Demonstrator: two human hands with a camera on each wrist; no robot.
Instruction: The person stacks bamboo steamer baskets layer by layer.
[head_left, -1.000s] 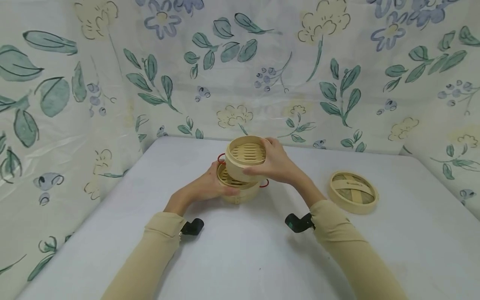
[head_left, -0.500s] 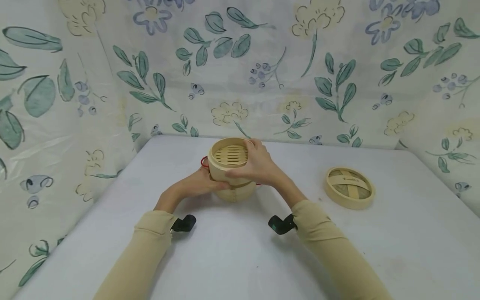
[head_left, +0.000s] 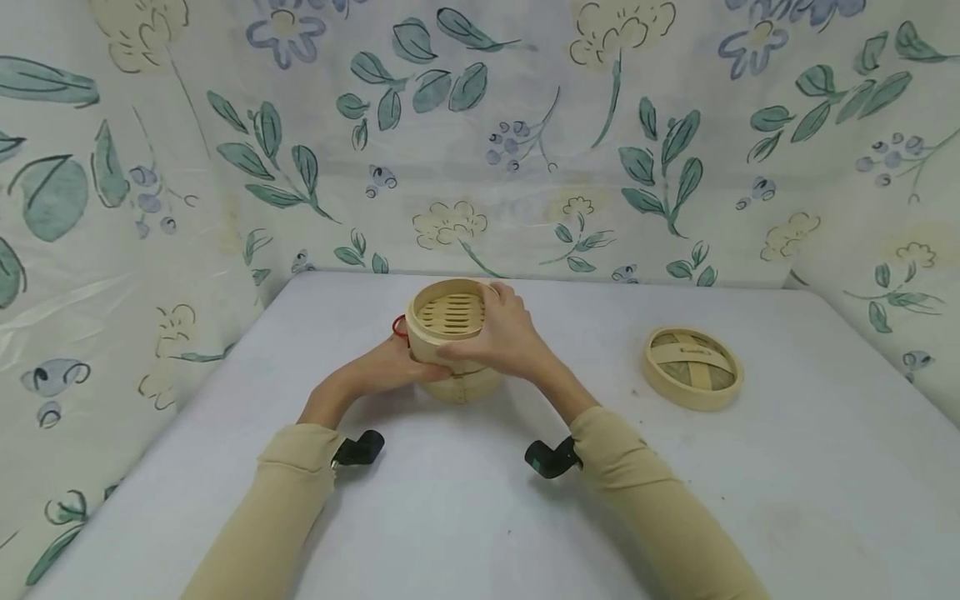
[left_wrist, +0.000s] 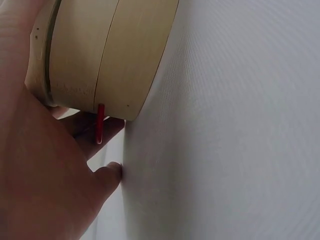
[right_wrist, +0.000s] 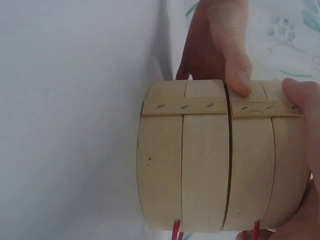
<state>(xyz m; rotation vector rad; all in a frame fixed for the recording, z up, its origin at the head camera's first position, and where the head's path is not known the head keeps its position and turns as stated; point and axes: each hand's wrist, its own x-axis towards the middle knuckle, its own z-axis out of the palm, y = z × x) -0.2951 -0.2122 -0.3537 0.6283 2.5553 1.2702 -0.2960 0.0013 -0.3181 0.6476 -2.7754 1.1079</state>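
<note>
Two round bamboo steamer baskets stand stacked on the table in the head view. My right hand (head_left: 510, 337) grips the upper basket (head_left: 450, 312), thumb on its near wall and fingers over its far rim. Around the left side of the stack curls my left hand (head_left: 382, 367), its thumb lying across the front near the seam. The lower basket (right_wrist: 182, 165) rests flush under the upper one in the right wrist view, with a thin dark seam between them. A red loop (left_wrist: 100, 125) hangs from the lower basket by the left fingers. Slats show inside the upper basket.
A round woven bamboo lid (head_left: 693, 371) lies on the white table (head_left: 465, 517) to the right of the stack. Behind the table's far edge hangs a floral-printed sheet (head_left: 540, 225), which also covers the sides.
The upper basket, first held tilted and offset above the lower one, has come down and left onto it. The left thumb now lies near the seam. The head view has shifted slightly.
</note>
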